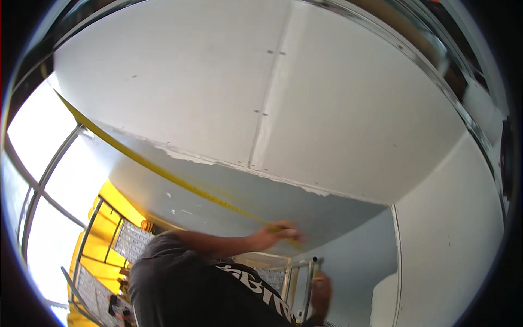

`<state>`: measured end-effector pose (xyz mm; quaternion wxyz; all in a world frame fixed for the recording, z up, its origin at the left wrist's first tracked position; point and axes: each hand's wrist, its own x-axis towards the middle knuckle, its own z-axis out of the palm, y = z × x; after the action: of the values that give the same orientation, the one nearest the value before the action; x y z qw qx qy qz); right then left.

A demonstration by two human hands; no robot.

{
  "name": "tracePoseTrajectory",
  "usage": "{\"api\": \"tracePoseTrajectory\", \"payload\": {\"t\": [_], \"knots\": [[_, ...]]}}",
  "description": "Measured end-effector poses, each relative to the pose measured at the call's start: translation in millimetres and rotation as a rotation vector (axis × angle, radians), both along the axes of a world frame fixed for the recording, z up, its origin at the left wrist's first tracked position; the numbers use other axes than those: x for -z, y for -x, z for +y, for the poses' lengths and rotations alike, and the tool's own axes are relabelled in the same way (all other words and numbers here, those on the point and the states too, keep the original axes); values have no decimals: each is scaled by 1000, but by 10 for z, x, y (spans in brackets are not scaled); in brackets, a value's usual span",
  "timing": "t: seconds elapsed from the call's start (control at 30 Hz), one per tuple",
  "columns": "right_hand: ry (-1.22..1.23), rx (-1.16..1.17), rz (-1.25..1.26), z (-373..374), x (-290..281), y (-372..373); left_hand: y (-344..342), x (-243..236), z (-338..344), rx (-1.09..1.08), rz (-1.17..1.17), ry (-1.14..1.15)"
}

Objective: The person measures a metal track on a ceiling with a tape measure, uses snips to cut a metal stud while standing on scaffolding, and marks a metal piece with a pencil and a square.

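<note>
A long yellow tape measure blade (163, 173) runs from the window side at far left down to the middle, sagging and blurred along its length. My left hand (278, 234) is closed round its near end, the fingers smeared by motion. Any case at that end is hidden. Lower down, my right hand (320, 289) is raised and closed beside a grey metal pole (310, 289). Something small and orange shows at its fingers, too blurred to name. A dark shirt with pale lettering (201, 289) fills the lower middle.
White boards (207, 71) with a taped seam (267, 103) spread overhead, ragged along the edge by the blue-grey wall (348, 218). Another white board (447, 234) stands at right. Scaffolding (90, 240) with metal decks and yellow sheeting (101, 245) is at lower left, beside bright windows (46, 120).
</note>
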<state>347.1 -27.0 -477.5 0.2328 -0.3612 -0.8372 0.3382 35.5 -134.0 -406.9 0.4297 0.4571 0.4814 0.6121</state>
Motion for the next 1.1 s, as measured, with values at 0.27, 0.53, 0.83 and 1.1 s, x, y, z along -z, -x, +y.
{"api": "tracePoseTrajectory", "payload": {"t": [0.27, 0.53, 0.83, 1.1], "knots": [[419, -556, -263, -415, 1732, 1370, 1930, 196, -2440, -1248, -659, -470], [429, -730, -446, -1043, 1278, 3458, 2988, -247, -4091, -1297, -261, -320], [696, -858, -595, -1939, 1556, 4447, 4062, -386, -5317, -1211, 81, -259], [364, -850, -626, -2358, 1380, 4633, 4182, 347, -5437, -1284, -370, -447]]}}
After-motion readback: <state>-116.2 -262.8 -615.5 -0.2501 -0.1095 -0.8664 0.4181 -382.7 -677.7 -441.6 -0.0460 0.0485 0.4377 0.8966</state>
